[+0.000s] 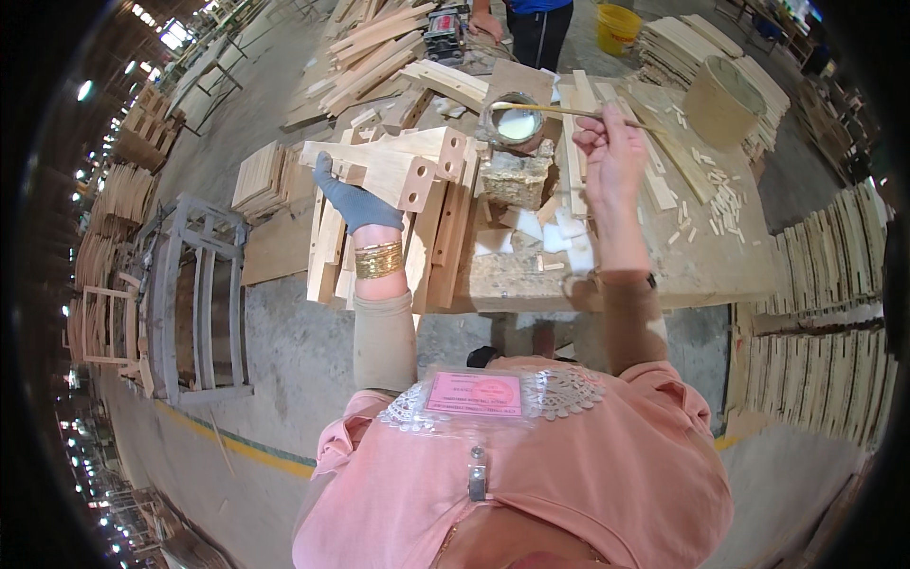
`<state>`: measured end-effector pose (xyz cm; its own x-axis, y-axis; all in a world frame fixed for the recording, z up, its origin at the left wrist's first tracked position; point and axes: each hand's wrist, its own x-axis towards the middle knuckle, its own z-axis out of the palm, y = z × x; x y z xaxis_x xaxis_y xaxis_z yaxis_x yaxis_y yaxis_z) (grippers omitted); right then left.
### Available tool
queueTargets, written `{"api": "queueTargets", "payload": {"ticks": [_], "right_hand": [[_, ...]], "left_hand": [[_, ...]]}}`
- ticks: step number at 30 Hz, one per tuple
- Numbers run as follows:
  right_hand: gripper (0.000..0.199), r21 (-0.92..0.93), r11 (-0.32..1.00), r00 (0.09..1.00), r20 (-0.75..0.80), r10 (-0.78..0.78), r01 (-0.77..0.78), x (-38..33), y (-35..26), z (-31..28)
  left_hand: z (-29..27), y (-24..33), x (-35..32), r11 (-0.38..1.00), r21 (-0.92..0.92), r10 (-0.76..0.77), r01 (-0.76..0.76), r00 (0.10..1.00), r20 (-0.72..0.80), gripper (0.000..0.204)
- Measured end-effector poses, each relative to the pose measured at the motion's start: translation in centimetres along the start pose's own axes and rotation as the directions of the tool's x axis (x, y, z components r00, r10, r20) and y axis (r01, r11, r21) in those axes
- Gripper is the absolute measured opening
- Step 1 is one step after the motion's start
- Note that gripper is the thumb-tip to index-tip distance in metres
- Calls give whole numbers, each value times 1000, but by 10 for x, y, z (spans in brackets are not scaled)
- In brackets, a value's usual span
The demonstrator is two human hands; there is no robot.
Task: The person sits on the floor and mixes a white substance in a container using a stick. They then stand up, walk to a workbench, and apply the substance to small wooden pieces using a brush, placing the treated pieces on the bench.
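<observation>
Right hand: pinched around a thin stick.
Stick: long axis sideways, left end over the pot.
Left hand: gloved, against wooden pieces; cannot tell its grip.
Wooden pieces: atop the stack, drilled ends pointing right.

Left hand stretches forward (right hand pinching)

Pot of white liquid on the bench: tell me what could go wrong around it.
The thin stick in the right hand crosses above the open pot, so it might drip or catch the rim. The gloved left hand is on light wooden pieces atop a stack, which might shift if pushed. Loose pegs lie scattered on the workbench and could get knocked off.
</observation>
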<state>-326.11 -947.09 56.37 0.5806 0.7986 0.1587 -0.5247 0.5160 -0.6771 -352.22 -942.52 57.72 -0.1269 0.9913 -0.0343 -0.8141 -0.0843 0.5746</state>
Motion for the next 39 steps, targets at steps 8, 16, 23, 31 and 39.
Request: {"api": "queueTargets", "payload": {"ticks": [8,16,23,31,39], "right_hand": [[14,-231,890,888,347,-302,393,-59,-50,45],[10,-288,854,864,402,-303,433,-67,-50,54],[10,-240,858,837,445,-319,455,-69,-46,62],[12,-291,844,862,387,-327,451,-74,-53,66],[12,-280,860,879,354,-320,427,-74,-57,65]], "left_hand": [[4,7,-4,1000,23,15,-15,1000,-7,56],[14,12,-11,994,77,75,-74,997,-19,64],[17,16,-14,999,10,45,-45,997,-61,45],[15,18,-14,999,11,38,-37,997,-70,47],[13,20,-12,1000,-3,22,-22,996,-83,48]]}}
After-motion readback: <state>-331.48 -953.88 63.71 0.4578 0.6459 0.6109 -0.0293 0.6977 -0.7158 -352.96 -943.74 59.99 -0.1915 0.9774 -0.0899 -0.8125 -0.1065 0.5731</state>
